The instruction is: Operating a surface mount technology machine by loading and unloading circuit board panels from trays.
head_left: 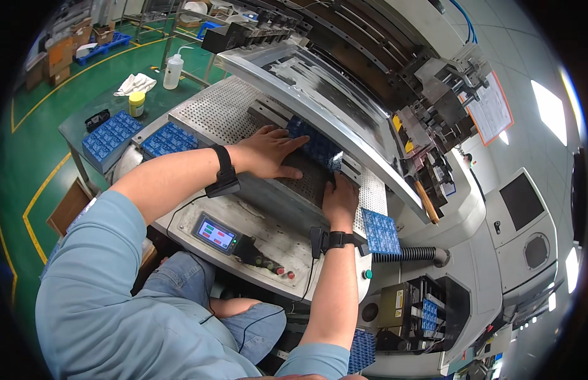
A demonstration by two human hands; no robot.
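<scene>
A blue patterned circuit board panel [320, 149] lies on the perforated bed of a printing machine, partly under the raised metal-framed screen [319, 79]. My left hand [271, 152] is spread over the panel's left side, its fingertips touching the blue surface and its thumb stretched out over the bed. At the panel's near right corner is my right hand [340, 201], palm down, with its fingertips reaching the edge. Its fingers are extended and partly hidden by the back of the hand. Both wrists wear black bands.
Left of the bed are stacked blue panels [111, 140], a yellow-lidded jar [136, 104], a wash bottle [173, 71] and a white cloth [135, 84]. A touch screen [215, 234] sits on the machine's front. Another blue panel [381, 231] rests at the right. A wooden-handled tool [426, 202] hangs by the frame.
</scene>
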